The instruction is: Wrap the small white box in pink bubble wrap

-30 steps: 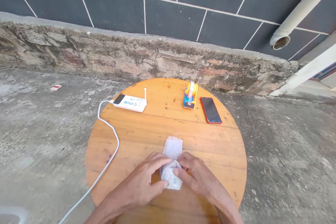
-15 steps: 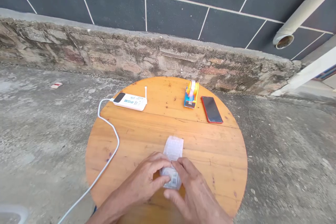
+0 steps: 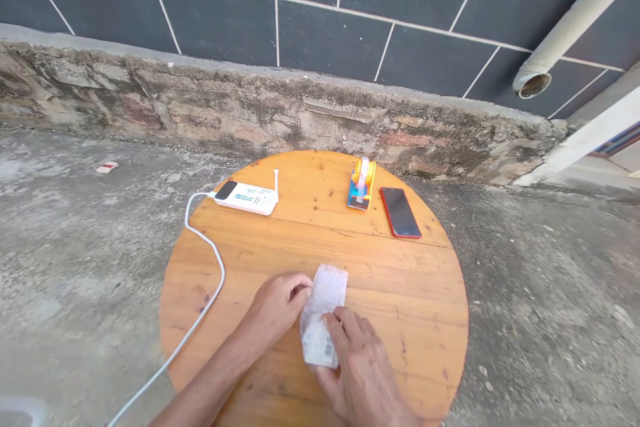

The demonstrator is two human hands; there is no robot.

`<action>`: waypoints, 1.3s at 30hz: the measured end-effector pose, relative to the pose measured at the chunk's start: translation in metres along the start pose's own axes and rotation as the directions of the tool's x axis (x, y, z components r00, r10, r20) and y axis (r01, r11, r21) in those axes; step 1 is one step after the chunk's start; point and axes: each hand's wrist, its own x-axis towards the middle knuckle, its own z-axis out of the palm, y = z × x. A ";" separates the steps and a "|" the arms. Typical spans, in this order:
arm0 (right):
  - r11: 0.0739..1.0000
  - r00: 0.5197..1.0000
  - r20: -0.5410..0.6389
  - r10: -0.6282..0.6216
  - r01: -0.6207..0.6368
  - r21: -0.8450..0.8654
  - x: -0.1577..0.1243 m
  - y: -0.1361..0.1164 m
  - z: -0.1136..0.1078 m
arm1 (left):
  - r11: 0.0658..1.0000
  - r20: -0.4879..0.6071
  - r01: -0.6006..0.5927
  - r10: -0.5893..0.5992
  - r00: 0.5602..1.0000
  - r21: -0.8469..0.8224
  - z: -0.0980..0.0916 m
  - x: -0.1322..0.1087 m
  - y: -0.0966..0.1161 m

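Observation:
A small white box [image 3: 319, 341] with a barcode lies on the near half of the round wooden table. Clear bubble wrap [image 3: 330, 285] covers it and stretches out flat beyond its far end. My right hand [image 3: 363, 363] grips the box from the right, with the thumb at its near end and the fingers on top. At the left edge of the wrap, my left hand [image 3: 283, 303] is closed, thumb and fingertips pinching that edge. My right fingers hide part of the box.
On the table [image 3: 270, 247] are a white power bank [image 3: 247, 198] with a white cable [image 3: 220, 257], a blue and yellow tape dispenser [image 3: 361, 185], and a red-edged phone [image 3: 401, 212]. A stone-based wall [image 3: 225, 107] stands behind, with a drainpipe [image 3: 555, 40] at right.
My left hand has moved off the top of the box to the wrap's left edge, up and left. My right hand has shifted slightly down and closed around the box.

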 end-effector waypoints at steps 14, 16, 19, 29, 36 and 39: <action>0.992 0.994 0.073 0.086 -0.092 0.089 0.005 0.000 -0.011 | 0.966 0.147 -0.260 0.257 0.955 -0.001 0.007 0.000 -0.007; 0.990 0.991 0.093 0.098 -0.107 0.096 0.007 -0.002 -0.015 | 0.963 0.151 -0.268 0.264 0.953 0.006 0.006 0.000 -0.009; 0.987 0.985 0.132 0.112 -0.126 0.103 0.012 -0.003 -0.023 | 0.963 0.155 -0.269 0.267 0.951 -0.004 0.005 -0.001 -0.011; 0.962 0.951 0.308 -0.027 -0.059 0.266 0.050 0.016 -0.050 | 0.959 0.269 -0.075 0.151 0.951 -0.274 -0.013 -0.008 -0.010; 0.939 0.944 0.329 0.006 -0.119 0.324 0.065 0.027 -0.049 | 0.974 0.183 -0.119 0.155 0.971 -0.194 -0.007 -0.004 0.001; 0.958 0.970 0.236 0.058 -0.121 0.259 0.060 0.030 -0.045 | 0.985 0.153 -0.088 0.110 0.982 -0.150 -0.002 -0.002 0.006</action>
